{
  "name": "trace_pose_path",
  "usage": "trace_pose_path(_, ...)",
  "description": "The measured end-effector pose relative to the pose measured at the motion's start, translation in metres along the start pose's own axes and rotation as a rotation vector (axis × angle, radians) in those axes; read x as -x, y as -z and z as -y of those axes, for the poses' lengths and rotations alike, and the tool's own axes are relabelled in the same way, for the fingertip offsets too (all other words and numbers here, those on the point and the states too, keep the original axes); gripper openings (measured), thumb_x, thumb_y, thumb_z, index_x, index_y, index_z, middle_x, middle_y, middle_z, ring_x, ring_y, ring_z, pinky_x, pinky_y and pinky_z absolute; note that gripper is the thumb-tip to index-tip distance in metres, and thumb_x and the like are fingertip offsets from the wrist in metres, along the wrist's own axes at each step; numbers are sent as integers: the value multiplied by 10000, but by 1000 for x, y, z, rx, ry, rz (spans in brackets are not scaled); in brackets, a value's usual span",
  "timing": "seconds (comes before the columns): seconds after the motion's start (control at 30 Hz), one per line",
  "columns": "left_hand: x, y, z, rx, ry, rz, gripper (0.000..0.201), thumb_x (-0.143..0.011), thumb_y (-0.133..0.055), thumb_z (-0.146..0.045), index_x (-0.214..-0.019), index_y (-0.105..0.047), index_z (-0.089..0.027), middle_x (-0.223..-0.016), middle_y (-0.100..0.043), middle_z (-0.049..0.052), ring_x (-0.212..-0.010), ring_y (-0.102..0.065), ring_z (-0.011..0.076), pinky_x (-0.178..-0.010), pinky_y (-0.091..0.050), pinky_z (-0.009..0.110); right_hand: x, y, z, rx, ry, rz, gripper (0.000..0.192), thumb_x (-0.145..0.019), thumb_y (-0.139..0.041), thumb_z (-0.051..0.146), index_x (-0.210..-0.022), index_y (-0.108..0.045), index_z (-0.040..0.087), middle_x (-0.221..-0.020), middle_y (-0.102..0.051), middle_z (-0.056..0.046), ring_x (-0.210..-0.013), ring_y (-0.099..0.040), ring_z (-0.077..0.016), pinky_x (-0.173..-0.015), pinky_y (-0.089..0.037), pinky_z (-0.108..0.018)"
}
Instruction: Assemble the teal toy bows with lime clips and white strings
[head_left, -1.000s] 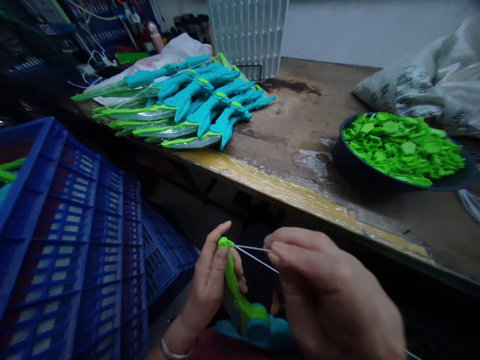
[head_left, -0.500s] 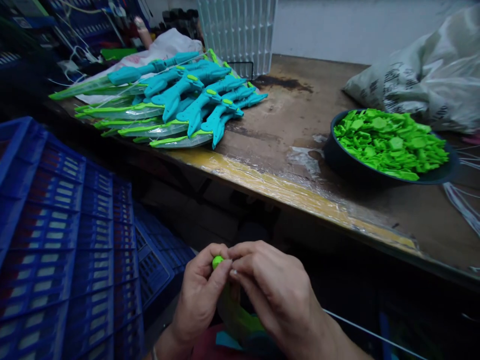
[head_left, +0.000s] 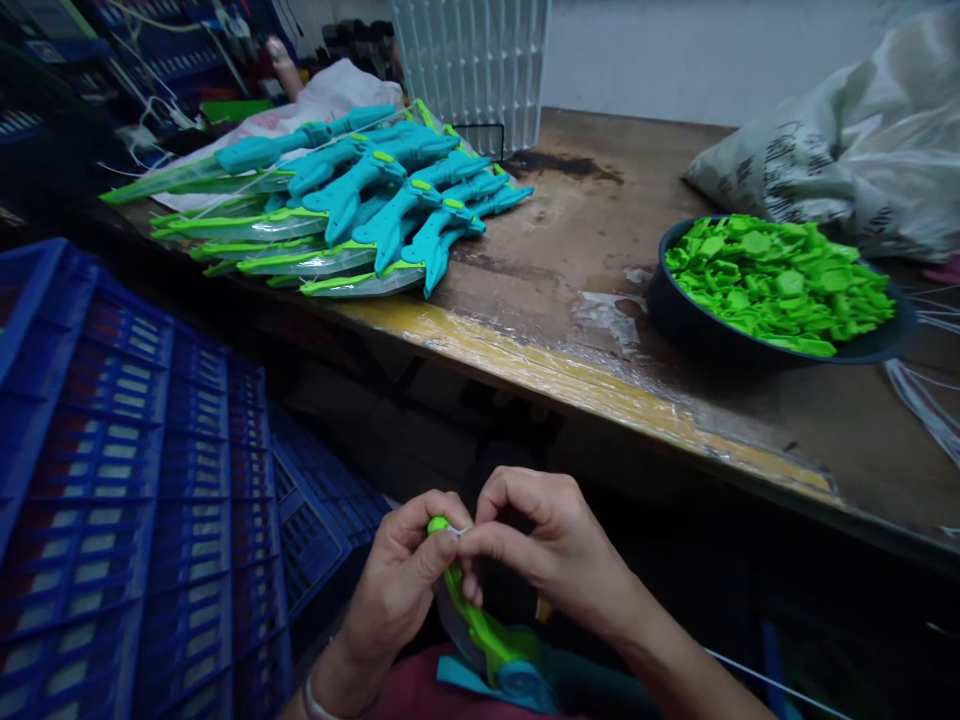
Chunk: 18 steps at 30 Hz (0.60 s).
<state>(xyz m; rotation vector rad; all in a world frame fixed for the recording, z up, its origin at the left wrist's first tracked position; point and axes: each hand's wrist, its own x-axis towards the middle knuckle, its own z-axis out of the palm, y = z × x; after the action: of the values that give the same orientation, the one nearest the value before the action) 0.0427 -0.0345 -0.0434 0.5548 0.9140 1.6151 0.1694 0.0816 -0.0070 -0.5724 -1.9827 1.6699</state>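
My left hand (head_left: 399, 585) is closed around the tip of a plastic toy bow (head_left: 487, 630), with the green end showing between thumb and forefinger. The bow has a curved green and clear limb and a teal grip, and it slants down into my lap. Beside that tip, my right hand (head_left: 551, 545) pinches a short bit of thin white string (head_left: 459, 531). The two hands' fingertips nearly touch. A white cord (head_left: 757, 677) also runs out behind my right forearm; whether it is the same string is hidden.
Similar teal and green toys (head_left: 390, 200) lie piled on the worn wooden table (head_left: 547, 230). A dark bowl (head_left: 667, 300) holds many small green plastic pieces. Blue crates (head_left: 150, 480) stand at left, a white sack (head_left: 817, 160) at back right, a ribbed translucent panel (head_left: 472, 70) behind.
My right hand has lifted slightly and turned, with its fingers more arched, and the white string now shows at the tip. More of the bow's limb and grip has come into view.
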Motion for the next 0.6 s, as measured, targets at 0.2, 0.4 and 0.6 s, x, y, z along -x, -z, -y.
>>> trace_pose_path(0.2, 1, 0, 2, 0, 30, -103, 244, -930, -696, -355, -782, -659, -164, -638, -567, -23, -505, -589, 95, -486, -520, 190, 6, 2, 5, 349, 243, 80, 191, -1030, -554, 246, -862, -606, 170, -783, -625, -11, -697, -583, -110, -638, -470, -226)
trace_pose_path(0.4, 1, 5, 6, 26, 77, -52, 258, -900, -735, -379, -808, -657, -151, -586, -564, -26, -483, -575, 94, -481, -500, 187, 4, 3, 14, 342, 381, 124, 148, -1014, -441, 118, -942, -556, 175, -1046, -643, -94, -912, -594, -166, -758, -534, -282)
trace_pose_path(0.6, 0, 4, 8, -3, 106, -128, 253, -901, -741, -350, -783, -632, -155, -587, -602, -23, -481, -590, 99, -483, -499, 192, 11, -6, 12, 463, 290, 46, 188, -1021, -394, 125, -886, -511, 183, -834, -563, -41, -755, -495, -155, -647, -454, -283)
